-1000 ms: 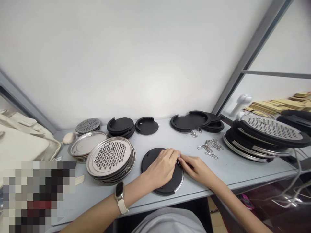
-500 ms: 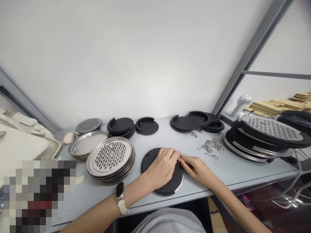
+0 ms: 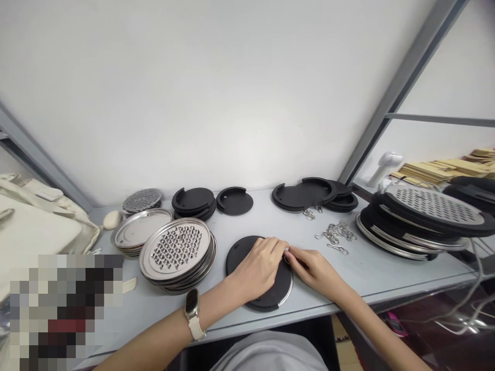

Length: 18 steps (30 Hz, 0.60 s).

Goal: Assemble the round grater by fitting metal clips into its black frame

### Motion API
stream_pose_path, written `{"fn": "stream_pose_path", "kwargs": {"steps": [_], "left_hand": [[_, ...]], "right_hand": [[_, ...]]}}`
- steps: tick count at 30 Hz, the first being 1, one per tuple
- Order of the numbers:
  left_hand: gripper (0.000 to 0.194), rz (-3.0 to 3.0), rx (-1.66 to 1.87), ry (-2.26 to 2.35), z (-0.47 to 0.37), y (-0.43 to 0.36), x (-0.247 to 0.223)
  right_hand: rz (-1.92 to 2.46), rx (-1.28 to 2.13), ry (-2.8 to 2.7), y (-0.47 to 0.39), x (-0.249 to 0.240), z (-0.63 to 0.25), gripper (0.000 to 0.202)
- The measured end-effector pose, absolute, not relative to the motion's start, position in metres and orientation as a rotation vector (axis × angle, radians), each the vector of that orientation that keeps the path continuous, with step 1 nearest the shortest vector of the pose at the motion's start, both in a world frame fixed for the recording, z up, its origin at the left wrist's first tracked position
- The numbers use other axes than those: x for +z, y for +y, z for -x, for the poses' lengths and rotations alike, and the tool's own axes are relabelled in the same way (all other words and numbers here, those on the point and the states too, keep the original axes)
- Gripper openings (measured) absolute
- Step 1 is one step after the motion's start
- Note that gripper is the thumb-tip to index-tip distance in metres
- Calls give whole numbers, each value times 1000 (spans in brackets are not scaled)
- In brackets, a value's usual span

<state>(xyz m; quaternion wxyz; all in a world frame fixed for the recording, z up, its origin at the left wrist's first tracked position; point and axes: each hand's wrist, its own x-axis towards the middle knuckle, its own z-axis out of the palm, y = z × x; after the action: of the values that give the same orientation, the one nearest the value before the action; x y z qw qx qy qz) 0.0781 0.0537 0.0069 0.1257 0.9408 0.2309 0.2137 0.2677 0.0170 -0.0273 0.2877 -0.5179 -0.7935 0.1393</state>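
Note:
A black round holder [image 3: 242, 255] lies flat near the table's front edge, a silver metal rim showing along its lower right side. My left hand [image 3: 261, 268] rests across it, fingers curled toward its right edge; the thumb and fingertips are largely hidden. At that same edge my right hand [image 3: 313, 270] pinches a small wire clip [image 3: 286, 259], only a loop of which shows. The fingertips of both hands meet there. To the right lies a loose heap of similar wire clips [image 3: 336, 234].
Left of my hands stand stacked steel grater discs [image 3: 176, 250] and metal plates [image 3: 141, 226]. Black holders [image 3: 195, 201] line the wall, with more black holders [image 3: 301, 196] farther right. A tall stack of graters in holders [image 3: 417, 226] stands at the right end. A bag [image 3: 34, 211] lies far left.
Both hands stay at the holder's right edge with almost no movement. The view has shifted very slightly.

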Motion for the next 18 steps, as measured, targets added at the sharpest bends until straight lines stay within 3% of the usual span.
{"fn": "stream_pose_path", "kwargs": {"steps": [18], "left_hand": [[31, -2659, 637, 644, -78, 54, 4]], "right_hand": [[1400, 346, -1990, 19, -34, -272, 34]]}}
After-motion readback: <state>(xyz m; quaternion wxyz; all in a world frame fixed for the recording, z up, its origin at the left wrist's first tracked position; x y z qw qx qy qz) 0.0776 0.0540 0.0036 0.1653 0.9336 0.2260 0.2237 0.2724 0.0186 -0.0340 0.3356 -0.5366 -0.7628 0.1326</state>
